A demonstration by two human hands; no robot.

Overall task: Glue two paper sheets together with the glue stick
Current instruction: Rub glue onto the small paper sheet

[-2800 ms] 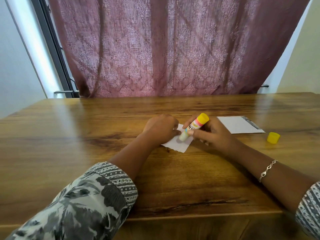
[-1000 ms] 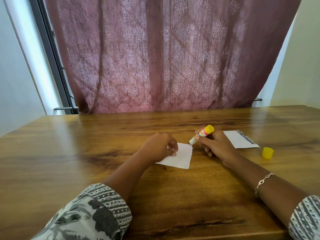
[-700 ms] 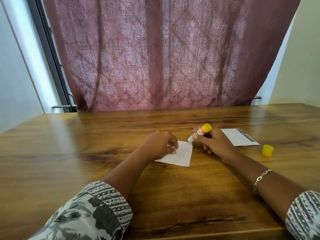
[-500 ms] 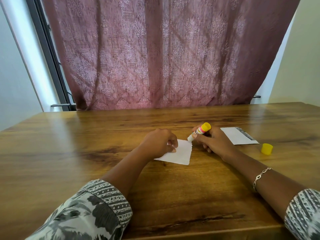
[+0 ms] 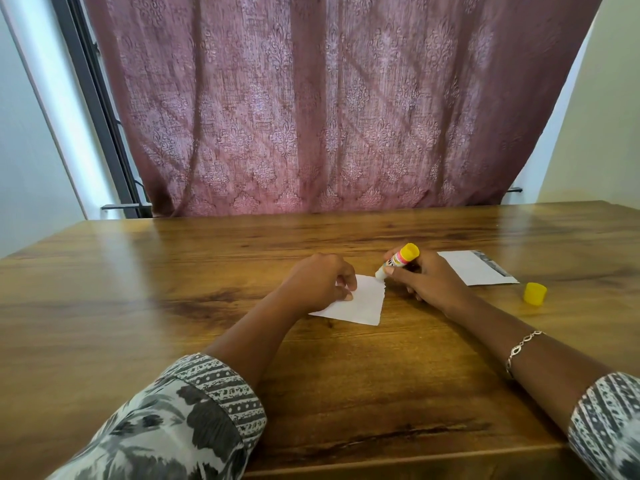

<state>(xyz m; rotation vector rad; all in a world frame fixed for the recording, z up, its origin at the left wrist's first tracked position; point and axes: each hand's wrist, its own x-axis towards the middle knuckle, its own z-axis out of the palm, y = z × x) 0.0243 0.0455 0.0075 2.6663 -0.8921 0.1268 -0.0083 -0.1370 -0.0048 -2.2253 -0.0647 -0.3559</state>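
Note:
A small white paper sheet (image 5: 360,304) lies on the wooden table (image 5: 138,306). My left hand (image 5: 317,280) presses its left part down with the fingertips. My right hand (image 5: 427,280) grips the uncapped glue stick (image 5: 398,261), tilted, its white tip at the sheet's far right corner. A second white sheet (image 5: 474,268) with a dark strip along its right edge lies flat behind my right hand. The yellow cap (image 5: 535,293) stands alone to the right.
A maroon patterned curtain (image 5: 329,105) hangs behind the table's far edge. A dark window frame (image 5: 100,109) runs down at the left. The table's near edge is close below my forearms.
The glue stick has gone from the middle of the sheet, 2.8 s ago, to its far right corner. My left hand has kept pressing the sheet. The view has shifted slightly.

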